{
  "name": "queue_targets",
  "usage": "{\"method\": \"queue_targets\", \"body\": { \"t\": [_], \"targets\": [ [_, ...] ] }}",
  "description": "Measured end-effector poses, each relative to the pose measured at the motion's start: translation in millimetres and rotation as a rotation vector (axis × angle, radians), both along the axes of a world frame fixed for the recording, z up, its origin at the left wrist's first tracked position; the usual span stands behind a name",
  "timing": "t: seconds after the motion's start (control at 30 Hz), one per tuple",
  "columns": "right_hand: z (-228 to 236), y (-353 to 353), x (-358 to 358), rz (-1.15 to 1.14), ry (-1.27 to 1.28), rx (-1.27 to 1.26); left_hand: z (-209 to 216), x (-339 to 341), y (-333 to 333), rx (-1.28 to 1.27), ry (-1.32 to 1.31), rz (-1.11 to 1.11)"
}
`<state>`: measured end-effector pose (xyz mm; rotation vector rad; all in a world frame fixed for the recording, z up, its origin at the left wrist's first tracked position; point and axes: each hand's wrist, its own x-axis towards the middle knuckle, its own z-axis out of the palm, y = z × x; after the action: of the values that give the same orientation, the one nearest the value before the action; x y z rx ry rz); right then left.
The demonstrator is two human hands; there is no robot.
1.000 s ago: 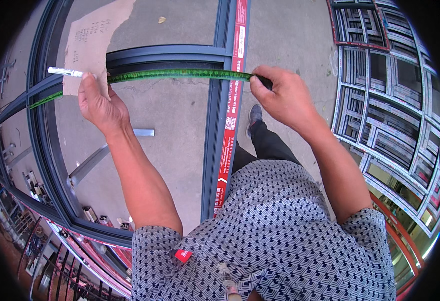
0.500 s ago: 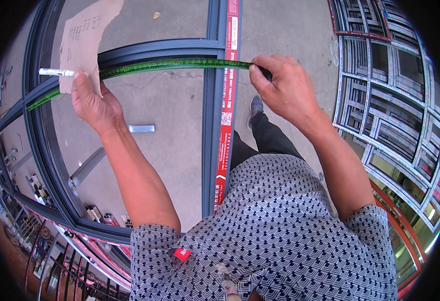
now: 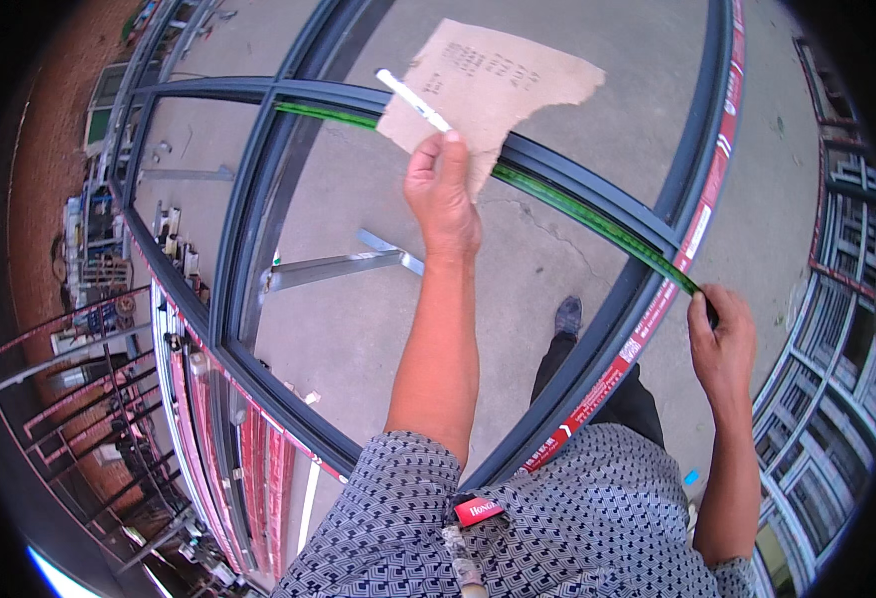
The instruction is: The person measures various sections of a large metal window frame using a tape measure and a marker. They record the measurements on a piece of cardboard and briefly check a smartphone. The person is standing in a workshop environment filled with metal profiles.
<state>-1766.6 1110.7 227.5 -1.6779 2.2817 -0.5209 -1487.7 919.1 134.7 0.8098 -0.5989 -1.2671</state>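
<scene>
My left hand [image 3: 445, 194] is closed on a torn piece of brown cardboard [image 3: 518, 75] with handwritten lines. It also pinches a white marker [image 3: 413, 100], which lies slantwise across the cardboard's near corner. Beneath, a green tape measure [image 3: 587, 217] stretches along the crossbar of a dark grey metal frame [image 3: 597, 189]; the cardboard hides part of the blade. At the frame's right-hand bar, covered with red printed film [image 3: 629, 351], my right hand [image 3: 725, 339] grips the tape's near end. A dark part of it shows by the fingers.
Metal frames [image 3: 807, 419] are stacked at the right. Long red and silver profiles [image 3: 258, 478] lie lower left, near a dark rack [image 3: 79, 419]. A metal bracket [image 3: 343, 267] shows through the frame's opening. My shoe [image 3: 568, 315] stands on the concrete floor beside the right bar.
The view has swung left, so the frame appears slanted. The cardboard has turned its written face more broadly into view. Both hands keep their hold, and the tape still spans the crossbar.
</scene>
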Motion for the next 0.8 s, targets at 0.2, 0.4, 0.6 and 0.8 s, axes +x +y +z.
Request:
{"method": "queue_targets", "body": {
  "t": [0.2,0.4,0.6,0.8],
  "targets": [
    [-1,-1,-1,0.014,0.027,0.042,-4,3,1,0.013,0.058,0.017],
    [-5,2,0,0.013,0.02,0.023,-1,5,2,0.018,0.071,0.016],
    [-7,5,-4,-0.034,0.002,0.017,-5,1,-6,0.005,-0.038,0.026],
    [-10,-1,-7,0.01,0.054,0.03,-22,17,-10,-0.014,-0.073,-0.034]
  ]
}}
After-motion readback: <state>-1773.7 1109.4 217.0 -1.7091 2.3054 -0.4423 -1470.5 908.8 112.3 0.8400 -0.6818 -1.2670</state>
